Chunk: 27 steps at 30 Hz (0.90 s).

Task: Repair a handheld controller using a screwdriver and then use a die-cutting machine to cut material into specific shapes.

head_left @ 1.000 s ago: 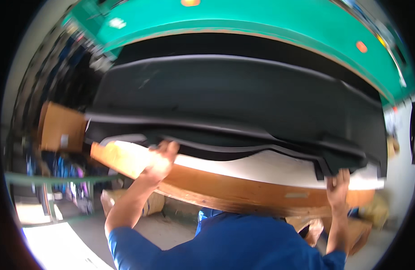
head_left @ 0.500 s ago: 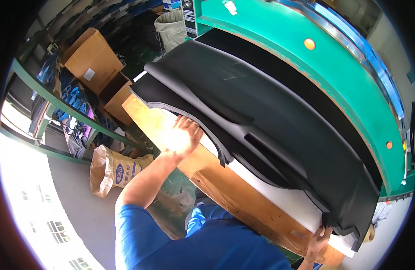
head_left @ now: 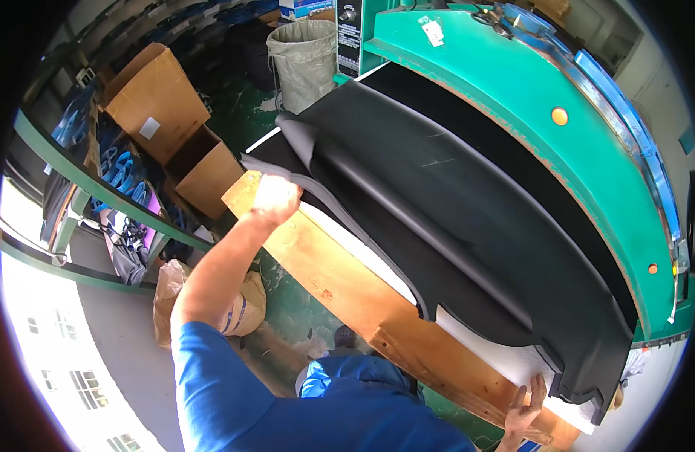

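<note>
Fingers of the right hand spread open, holding nothing, over the wooden plank at lower right, while left of centre the left hand curls around the near edge of the black sheet, probably to control that margin. Mid-frame, the sheet lies over a white surface, perhaps for flat support, its long axis slanting upper left to lower right, notched edge facing lower left, before the green machine.
</note>
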Tool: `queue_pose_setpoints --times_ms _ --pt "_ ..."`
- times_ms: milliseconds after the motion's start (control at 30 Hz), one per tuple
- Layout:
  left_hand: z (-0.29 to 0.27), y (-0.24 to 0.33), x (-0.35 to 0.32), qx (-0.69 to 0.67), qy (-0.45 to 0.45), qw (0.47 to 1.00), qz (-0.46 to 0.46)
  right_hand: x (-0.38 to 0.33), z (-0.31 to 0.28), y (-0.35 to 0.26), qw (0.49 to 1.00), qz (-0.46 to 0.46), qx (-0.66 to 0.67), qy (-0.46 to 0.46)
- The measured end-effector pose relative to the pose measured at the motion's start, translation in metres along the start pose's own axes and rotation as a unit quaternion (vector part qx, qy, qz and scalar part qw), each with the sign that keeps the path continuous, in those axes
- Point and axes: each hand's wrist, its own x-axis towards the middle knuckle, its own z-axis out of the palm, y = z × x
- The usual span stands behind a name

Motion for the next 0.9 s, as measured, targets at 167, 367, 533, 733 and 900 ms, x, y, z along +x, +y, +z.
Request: queue_pose_setpoints --times_ms 167,367,533,733,900 --pt "-0.036 -0.029 0.042 -0.112 -0.223 0.968 -0.026 0.065 0.009 -0.028 0.994 -0.092 0.044 0.033" --pt "-0.053 -0.069 0.078 -0.234 -0.241 0.941 0.049 0.173 0.075 -0.171 0.965 -0.185 0.176 -0.054" --pt "-0.034 -0.097 0.093 -0.36 -0.225 0.901 0.091 0.222 0.136 -0.294 0.914 -0.364 0.127 -0.126" --pt "0.03 -0.125 0.049 -0.412 -0.055 0.844 0.338 0.23 0.233 -0.396 0.986 -0.119 0.048 -0.105" --pt "0.06 -0.135 0.028 -0.446 -0.01 0.811 0.378 0.228 0.268 -0.409 0.998 -0.004 -0.051 -0.034"
